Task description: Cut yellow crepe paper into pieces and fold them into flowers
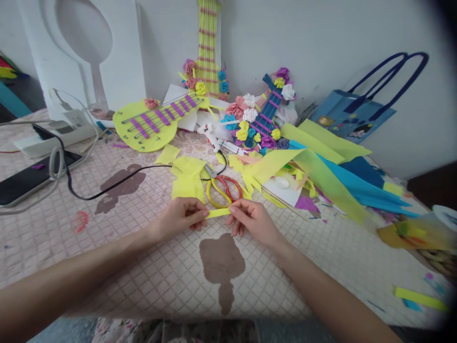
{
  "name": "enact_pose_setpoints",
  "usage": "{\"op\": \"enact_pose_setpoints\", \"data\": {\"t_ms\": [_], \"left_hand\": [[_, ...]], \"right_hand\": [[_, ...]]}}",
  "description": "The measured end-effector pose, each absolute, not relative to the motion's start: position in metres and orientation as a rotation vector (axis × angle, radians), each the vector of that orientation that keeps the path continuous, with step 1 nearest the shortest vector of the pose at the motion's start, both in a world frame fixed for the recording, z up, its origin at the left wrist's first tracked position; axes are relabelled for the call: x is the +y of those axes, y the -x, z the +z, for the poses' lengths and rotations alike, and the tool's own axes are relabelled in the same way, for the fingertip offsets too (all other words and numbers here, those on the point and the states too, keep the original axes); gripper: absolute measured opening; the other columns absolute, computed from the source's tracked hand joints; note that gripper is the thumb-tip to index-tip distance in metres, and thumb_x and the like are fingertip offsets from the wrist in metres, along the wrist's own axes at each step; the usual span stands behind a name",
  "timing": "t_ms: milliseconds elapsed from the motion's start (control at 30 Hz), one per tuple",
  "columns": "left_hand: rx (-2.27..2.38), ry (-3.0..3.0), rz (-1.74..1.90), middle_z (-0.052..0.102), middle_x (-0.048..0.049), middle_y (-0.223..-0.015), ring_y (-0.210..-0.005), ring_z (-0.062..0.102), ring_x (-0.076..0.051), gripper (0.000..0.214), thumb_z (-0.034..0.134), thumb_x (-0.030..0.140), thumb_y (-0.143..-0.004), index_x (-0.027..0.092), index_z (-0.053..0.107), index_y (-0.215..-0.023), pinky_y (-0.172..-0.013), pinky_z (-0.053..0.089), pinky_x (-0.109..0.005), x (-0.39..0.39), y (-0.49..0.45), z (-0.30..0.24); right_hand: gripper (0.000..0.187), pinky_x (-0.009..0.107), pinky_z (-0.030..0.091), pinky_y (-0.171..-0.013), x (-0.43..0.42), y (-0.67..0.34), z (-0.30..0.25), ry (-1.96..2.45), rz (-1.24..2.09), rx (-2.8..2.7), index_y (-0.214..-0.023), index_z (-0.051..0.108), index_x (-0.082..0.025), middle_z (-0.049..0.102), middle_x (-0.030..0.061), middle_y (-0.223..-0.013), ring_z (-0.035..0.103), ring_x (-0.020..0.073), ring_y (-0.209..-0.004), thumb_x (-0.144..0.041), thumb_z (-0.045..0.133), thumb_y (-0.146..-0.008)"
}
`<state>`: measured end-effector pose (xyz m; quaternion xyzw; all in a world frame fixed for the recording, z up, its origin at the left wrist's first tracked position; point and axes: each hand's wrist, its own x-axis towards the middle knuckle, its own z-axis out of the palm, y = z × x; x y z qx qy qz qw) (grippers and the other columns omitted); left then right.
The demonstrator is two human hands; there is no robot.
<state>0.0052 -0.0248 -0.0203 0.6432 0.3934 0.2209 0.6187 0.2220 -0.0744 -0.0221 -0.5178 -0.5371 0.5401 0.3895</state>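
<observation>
Between my two hands a narrow yellow paper strip [218,213] is stretched level above the table. My left hand [187,213] pinches its left end, and my right hand [246,216] pinches the right end. Just behind the strip lie scissors [233,186] with one yellow and one red handle loop. Yellow paper pieces [187,178] are heaped to the left of the scissors. Farther back a white hot glue gun [210,136] rests on the table with its black cord trailing off.
A yellow paper guitar [150,121] lies at the back left, near a phone [35,176] and a white power strip [57,138]. Paper flowers [246,119], a blue paper guitar [266,114] and crepe paper sheets [321,176] crowd the right. A blue bag [352,116] stands behind.
</observation>
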Motion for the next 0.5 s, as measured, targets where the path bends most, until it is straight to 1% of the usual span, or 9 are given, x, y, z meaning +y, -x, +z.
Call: {"op": "enact_pose_setpoints", "data": {"t_ms": [67, 133, 200, 267, 367, 433, 500], "left_hand": [[0.92, -1.457, 0.525, 0.065, -0.0015, -0.063, -0.05, 0.053, -0.007, 0.029, 0.064, 0.041, -0.077, 0.012, 0.059, -0.074, -0.048, 0.042, -0.017, -0.023, -0.005, -0.02], [0.94, -1.425, 0.535, 0.065, -0.0011, -0.064, -0.049, 0.052, -0.006, 0.029, 0.064, 0.041, -0.076, 0.012, 0.059, -0.075, -0.048, 0.042, -0.017, -0.02, -0.004, -0.019], [0.95, -1.398, 0.556, 0.066, -0.0011, -0.063, -0.048, 0.052, -0.006, 0.029, 0.066, 0.04, -0.075, 0.012, 0.059, -0.074, -0.047, 0.041, -0.017, -0.017, -0.003, -0.016], [0.954, -1.374, 0.601, 0.065, -0.001, -0.063, -0.048, 0.052, -0.006, 0.028, 0.066, 0.04, -0.074, 0.012, 0.059, -0.074, -0.046, 0.041, -0.017, -0.015, -0.001, -0.013], [0.962, -1.33, 0.691, 0.065, -0.0007, -0.063, -0.048, 0.053, -0.006, 0.027, 0.067, 0.038, -0.074, 0.013, 0.059, -0.073, -0.048, 0.042, -0.017, -0.01, 0.004, -0.007], [0.97, -1.291, 0.742, 0.065, -0.0006, -0.064, -0.049, 0.054, -0.006, 0.026, 0.068, 0.037, -0.074, 0.013, 0.058, -0.071, -0.048, 0.042, -0.017, -0.006, 0.008, -0.004], [0.979, -1.245, 0.782, 0.065, -0.0002, -0.064, -0.05, 0.054, -0.006, 0.025, 0.069, 0.036, -0.074, 0.013, 0.057, -0.071, -0.048, 0.042, -0.017, -0.001, 0.013, -0.002]], "right_hand": [[0.024, 0.02, 0.043, -0.039, -0.072, -0.228, -0.022, 1.368, 1.174, -1.425, -0.082, 0.056, -0.018, 0.065, 0.0007, -0.067, 0.056, 0.0089, -0.042, -0.04, 0.051, -0.087], [0.018, 0.023, 0.046, -0.046, -0.066, -0.233, -0.021, 1.425, 0.842, -1.514, -0.085, 0.057, -0.018, 0.063, -0.0001, -0.067, 0.056, 0.0102, -0.047, -0.035, 0.052, -0.086], [0.011, 0.026, 0.05, -0.061, -0.057, -0.235, -0.019, 1.454, 0.541, -1.639, -0.087, 0.057, -0.019, 0.064, 0.0024, -0.075, 0.061, 0.0136, -0.063, -0.028, 0.053, -0.085], [0.011, 0.027, 0.049, -0.067, -0.046, -0.232, -0.017, 1.517, 0.369, -1.793, -0.092, 0.055, -0.018, 0.064, 0.0048, -0.083, 0.062, 0.0161, -0.073, -0.024, 0.055, -0.083], [0.023, 0.029, 0.047, -0.068, -0.029, -0.22, -0.014, 1.737, 0.184, -2.088, -0.103, 0.05, -0.019, 0.063, 0.008, -0.096, 0.062, 0.0191, -0.08, -0.027, 0.057, -0.083], [0.029, 0.03, 0.045, -0.064, -0.02, -0.21, -0.014, 1.85, 0.13, -2.218, -0.108, 0.047, -0.018, 0.063, 0.0102, -0.095, 0.063, 0.0231, -0.08, -0.03, 0.057, -0.083], [0.031, 0.031, 0.043, -0.06, -0.016, -0.202, -0.013, 1.884, 0.116, -2.251, -0.11, 0.046, -0.017, 0.064, 0.0121, -0.092, 0.063, 0.0256, -0.076, -0.029, 0.055, -0.084]]}}
